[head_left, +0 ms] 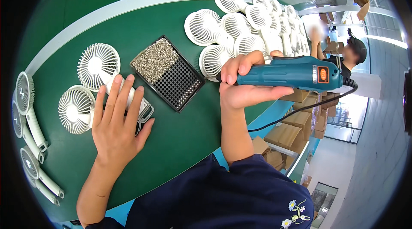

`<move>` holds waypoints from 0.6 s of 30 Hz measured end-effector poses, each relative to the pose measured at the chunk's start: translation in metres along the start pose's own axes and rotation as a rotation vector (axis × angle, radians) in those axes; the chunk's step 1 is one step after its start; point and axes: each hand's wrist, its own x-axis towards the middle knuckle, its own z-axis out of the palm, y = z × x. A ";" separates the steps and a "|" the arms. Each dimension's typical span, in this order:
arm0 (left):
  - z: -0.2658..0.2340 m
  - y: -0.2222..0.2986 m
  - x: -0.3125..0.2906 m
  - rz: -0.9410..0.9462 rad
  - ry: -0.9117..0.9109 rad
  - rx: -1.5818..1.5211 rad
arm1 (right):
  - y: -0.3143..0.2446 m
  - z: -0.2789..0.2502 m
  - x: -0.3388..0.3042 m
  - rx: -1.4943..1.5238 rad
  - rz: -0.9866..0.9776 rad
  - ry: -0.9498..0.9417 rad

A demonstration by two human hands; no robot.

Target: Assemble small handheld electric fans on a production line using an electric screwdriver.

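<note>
My left hand (pixel 118 128) lies flat with its fingers stretched across the handles of two white handheld fans. The upper fan (pixel 98 66) and the lower fan (pixel 75 112) rest side by side on the green table, their round grilles pointing left. Loops at the handle ends show beside my thumb. Raised over the table's right part, my right hand (pixel 235 96) grips a teal electric screwdriver (pixel 279 74). Its tip points left and is mostly hidden by my fingers. Between the hands sits a black perforated tray (pixel 174 83) with a heap of small metal screws (pixel 155 60).
Many white fans (pixel 246 25) are massed at the far right of the table. Several more fans (pixel 32 108) line the left edge. A black cord (pixel 300 111) trails from the screwdriver. Cardboard boxes (pixel 287 134) stand at the right, with another person (pixel 355 53) beyond.
</note>
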 end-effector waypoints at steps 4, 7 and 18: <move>-0.001 0.001 0.002 -0.004 0.005 0.006 | -0.006 0.004 0.001 0.009 -0.076 -0.025; 0.000 0.001 0.003 0.000 0.012 -0.002 | -0.007 0.004 0.000 0.087 -0.038 0.002; 0.002 0.000 0.000 -0.009 -0.002 -0.016 | 0.001 0.003 -0.004 0.057 0.013 -0.075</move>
